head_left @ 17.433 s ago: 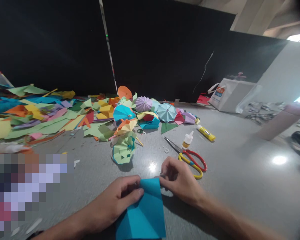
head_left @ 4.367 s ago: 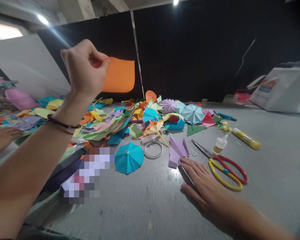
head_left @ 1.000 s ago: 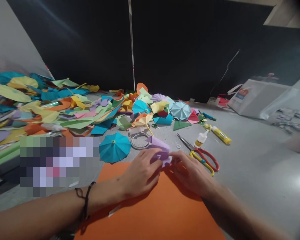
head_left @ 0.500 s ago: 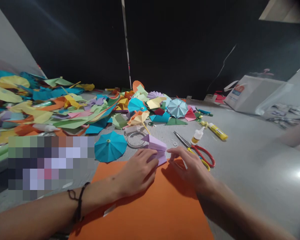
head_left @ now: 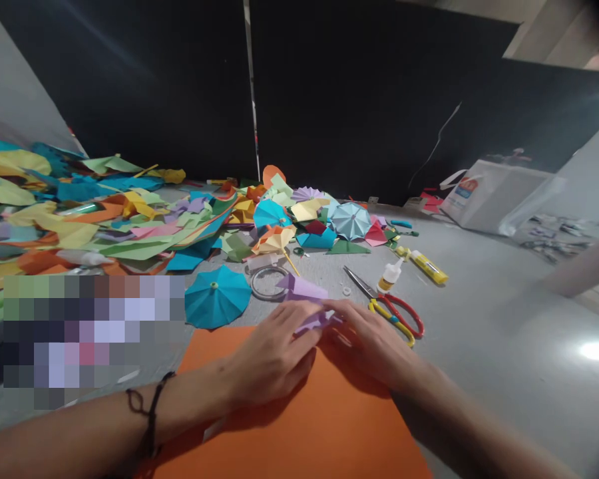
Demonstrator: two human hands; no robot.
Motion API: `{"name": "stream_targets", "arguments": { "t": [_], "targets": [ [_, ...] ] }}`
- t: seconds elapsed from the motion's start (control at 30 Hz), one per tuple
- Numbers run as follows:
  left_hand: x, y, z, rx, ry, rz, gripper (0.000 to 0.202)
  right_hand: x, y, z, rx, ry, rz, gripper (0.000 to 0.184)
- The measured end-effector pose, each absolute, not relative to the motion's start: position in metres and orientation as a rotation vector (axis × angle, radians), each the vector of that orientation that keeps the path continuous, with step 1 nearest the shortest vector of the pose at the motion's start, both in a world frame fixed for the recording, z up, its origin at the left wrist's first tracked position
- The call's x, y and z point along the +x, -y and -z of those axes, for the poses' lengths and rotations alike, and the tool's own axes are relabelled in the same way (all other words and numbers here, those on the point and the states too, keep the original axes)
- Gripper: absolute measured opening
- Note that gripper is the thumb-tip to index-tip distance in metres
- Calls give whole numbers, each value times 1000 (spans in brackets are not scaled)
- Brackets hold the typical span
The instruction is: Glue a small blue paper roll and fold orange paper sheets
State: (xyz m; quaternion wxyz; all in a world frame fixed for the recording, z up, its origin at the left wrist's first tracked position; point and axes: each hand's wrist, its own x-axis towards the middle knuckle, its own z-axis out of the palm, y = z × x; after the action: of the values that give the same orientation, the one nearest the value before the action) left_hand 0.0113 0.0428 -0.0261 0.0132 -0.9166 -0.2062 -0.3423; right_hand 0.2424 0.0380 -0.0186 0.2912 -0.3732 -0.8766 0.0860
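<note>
Two bare hands meet over a folded lilac paper piece (head_left: 302,289) at the far edge of a large orange paper sheet (head_left: 329,426), which lies flat on a grey counter (head_left: 484,359). The left hand (head_left: 274,356), with a black cord bracelet (head_left: 148,409) on its wrist, and the right hand (head_left: 367,342) both have their grips pressed together, pinching the lilac piece between them, its pointed top showing above the fingers. Just beyond the orange sheet sit a teal paper umbrella (head_left: 217,297) and a clear plastic ring (head_left: 252,283). Beyond the sheet to the right lie scissors with red and yellow handles (head_left: 397,316), a small white glue bottle (head_left: 390,275) and a yellow glue stick (head_left: 429,267). A heap of coloured paper scraps (head_left: 130,229) spreads farther behind the sheet.
</note>
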Motion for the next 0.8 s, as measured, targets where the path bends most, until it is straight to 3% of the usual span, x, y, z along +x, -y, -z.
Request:
{"name": "stream_targets", "arguments": {
  "t": [0.13,0.27,0.43,0.6,0.8],
  "targets": [
    [11,-40,26,-2850,529,1007,18,244,-38,23,-995,2360,-132,41],
    [13,-40,26,-2998,339,704,19,253,-42,21,-999,2284,-99,39],
    [13,-35,23,-3083,442,544,17,287,-65,-5,-1080,1643,57,11],
    [14,-34,27,-3068,441,510,12,343,-106,-25,-965,839,-211,33],
    [15,-34,29,-3051,446,534,12,370,-125,-14,-1001,764,-319,41]
  ]
}}
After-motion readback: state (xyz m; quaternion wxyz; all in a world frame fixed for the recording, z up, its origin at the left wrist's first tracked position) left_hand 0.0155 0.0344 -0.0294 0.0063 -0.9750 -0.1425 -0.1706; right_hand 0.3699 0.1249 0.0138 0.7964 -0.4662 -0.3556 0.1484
